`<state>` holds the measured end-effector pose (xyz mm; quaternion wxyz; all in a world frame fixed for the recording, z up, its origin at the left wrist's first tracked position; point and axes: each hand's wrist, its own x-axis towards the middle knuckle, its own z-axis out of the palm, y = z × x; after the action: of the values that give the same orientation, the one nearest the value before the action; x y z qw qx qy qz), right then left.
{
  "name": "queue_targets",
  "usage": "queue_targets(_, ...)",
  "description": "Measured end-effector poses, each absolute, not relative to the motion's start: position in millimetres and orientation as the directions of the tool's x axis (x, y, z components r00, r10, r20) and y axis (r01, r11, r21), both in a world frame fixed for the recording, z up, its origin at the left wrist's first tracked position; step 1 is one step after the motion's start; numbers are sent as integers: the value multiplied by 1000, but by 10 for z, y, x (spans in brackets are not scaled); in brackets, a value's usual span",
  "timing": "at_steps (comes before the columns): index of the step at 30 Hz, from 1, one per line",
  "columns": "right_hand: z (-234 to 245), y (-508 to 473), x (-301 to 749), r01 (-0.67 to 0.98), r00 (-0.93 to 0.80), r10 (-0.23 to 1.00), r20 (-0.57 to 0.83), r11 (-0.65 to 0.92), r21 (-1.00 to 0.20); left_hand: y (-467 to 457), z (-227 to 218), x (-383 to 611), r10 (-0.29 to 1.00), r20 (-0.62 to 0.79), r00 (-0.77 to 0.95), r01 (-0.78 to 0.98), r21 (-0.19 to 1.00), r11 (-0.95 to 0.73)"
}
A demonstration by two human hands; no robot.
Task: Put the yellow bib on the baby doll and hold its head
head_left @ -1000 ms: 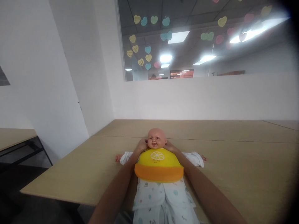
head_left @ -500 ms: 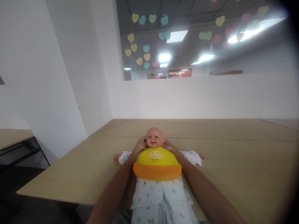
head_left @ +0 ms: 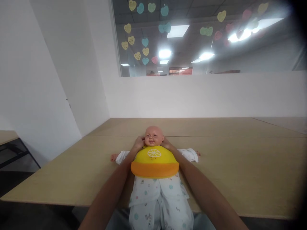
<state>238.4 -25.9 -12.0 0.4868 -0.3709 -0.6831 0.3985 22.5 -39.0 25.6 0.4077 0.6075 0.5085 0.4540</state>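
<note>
— White walls stand around the wooden table (head_left: pixel 240 166), yes? And what do the hands do?

— The left hand (head_left: pixel 139 142) is at one side of the doll's neck, and the right hand (head_left: pixel 167 144) is at the other side. Both touch the top edge of the yellow bib (head_left: pixel 154 161). The fingers curl there, but I cannot tell if they really pinch the bib or only rest on it.

— Where is the doll (head_left: pixel 154 179) lying?

— On its back on the table, near the front edge, head away from the person, arms spread to both sides. The bib covers its chest; the lower part is orange. It wears white printed clothes.

— And further behind?

— A window (head_left: pixel 203 35) above the low wall, with paper hearts (head_left: pixel 134 48) stuck on the glass.
</note>
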Motion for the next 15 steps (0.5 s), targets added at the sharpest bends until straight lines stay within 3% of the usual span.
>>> queue_targets(4,-109,-221,2371,42,-202,931,303,318,-947,-492,387,250,988,136,70,214,966,-148)
queue_targets(8,-71,-259,2396,56,-236,911,339,361,-931,-508,436,266,986,146,78,201,967,-158)
queue_targets(15,-122,-235,2361,75,-82,939,333,339,-938,-571,493,283,977,162,135,193,963,-187)
